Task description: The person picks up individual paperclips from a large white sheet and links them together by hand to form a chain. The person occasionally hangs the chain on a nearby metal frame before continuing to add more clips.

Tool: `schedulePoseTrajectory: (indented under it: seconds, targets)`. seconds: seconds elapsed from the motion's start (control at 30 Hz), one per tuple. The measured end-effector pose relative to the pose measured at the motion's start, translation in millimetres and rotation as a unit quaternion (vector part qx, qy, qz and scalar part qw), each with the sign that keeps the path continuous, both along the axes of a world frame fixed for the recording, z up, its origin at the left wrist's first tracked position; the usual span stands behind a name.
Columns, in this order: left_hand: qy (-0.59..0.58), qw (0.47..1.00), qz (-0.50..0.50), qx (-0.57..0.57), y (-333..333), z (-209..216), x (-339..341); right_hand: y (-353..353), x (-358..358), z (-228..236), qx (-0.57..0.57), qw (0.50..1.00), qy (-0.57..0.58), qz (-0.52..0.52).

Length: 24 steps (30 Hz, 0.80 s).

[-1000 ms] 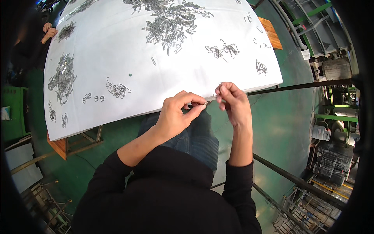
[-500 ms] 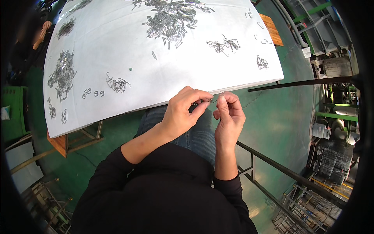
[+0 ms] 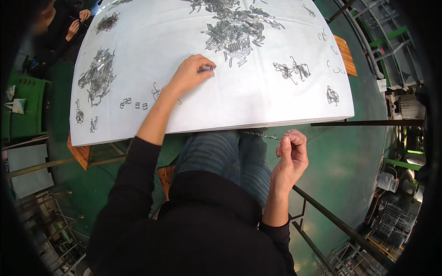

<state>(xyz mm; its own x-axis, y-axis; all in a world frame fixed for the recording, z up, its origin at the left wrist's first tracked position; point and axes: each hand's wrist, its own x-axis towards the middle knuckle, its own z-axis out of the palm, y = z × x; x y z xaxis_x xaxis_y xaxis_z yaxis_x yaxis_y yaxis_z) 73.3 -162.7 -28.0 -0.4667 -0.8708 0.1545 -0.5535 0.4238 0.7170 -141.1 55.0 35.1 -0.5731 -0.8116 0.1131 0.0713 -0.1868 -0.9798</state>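
Note:
My left hand (image 3: 189, 76) is over the white tabletop, thumb and fingers pinched on a small metal wire link (image 3: 208, 70). My right hand (image 3: 290, 161) is in front of the table edge, above the floor. Its thumb and forefinger are closed on a thin bent wire hook, mostly hidden by the fingertips. From this hook a short row of metal links (image 3: 261, 135) extends leftward past the table edge, over my lap. Beyond my left hand spreads a large pile of narrow metal links (image 3: 237, 34). A tangle of wire hooks lies partly hidden under my left forearm.
The white-covered table (image 3: 221, 103) also bears a pile of links (image 3: 98, 76) at left, several small square links (image 3: 133, 104), tangled hooks (image 3: 292, 70) and single hooks (image 3: 334, 50) at right. A co-worker's hands (image 3: 78, 23) show at the upper left.
My left hand has left my right hand and moved forward over the table, where it now pinches a link. My right hand keeps the hook. The view has shifted, moving the table rightward.

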Motion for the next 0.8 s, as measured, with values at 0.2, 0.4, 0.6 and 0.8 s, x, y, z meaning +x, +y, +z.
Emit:
schedulePoseTrajectory:
  seconds: [0.2, 0.4, 0.6, 0.8]
  targets:
    - [-0.144, 0.976, -0.156, -0.056, -27.1, 9.3, 9.9, 2.9, -0.8, -2.7, 0.015, 1.0, 0.021, 0.004]
    - [-0.059, 0.998, -0.032, 0.022, 17.0, 16.2, -18.9, 3.1, -1.4, -7.1, 0.023, 0.998, 0.057, -0.009]
    - [0.288, 0.912, -0.066, 0.284, 98.1, 48.4, -78.0, -1.2, -0.1, -10.5, 0.036, 0.992, 0.119, -0.031]
    - [0.275, 0.933, -0.04, 0.227, 131.0, 76.4, -102.4, -1.4, 0.1, -8.2, 0.027, 0.981, 0.185, -0.046]
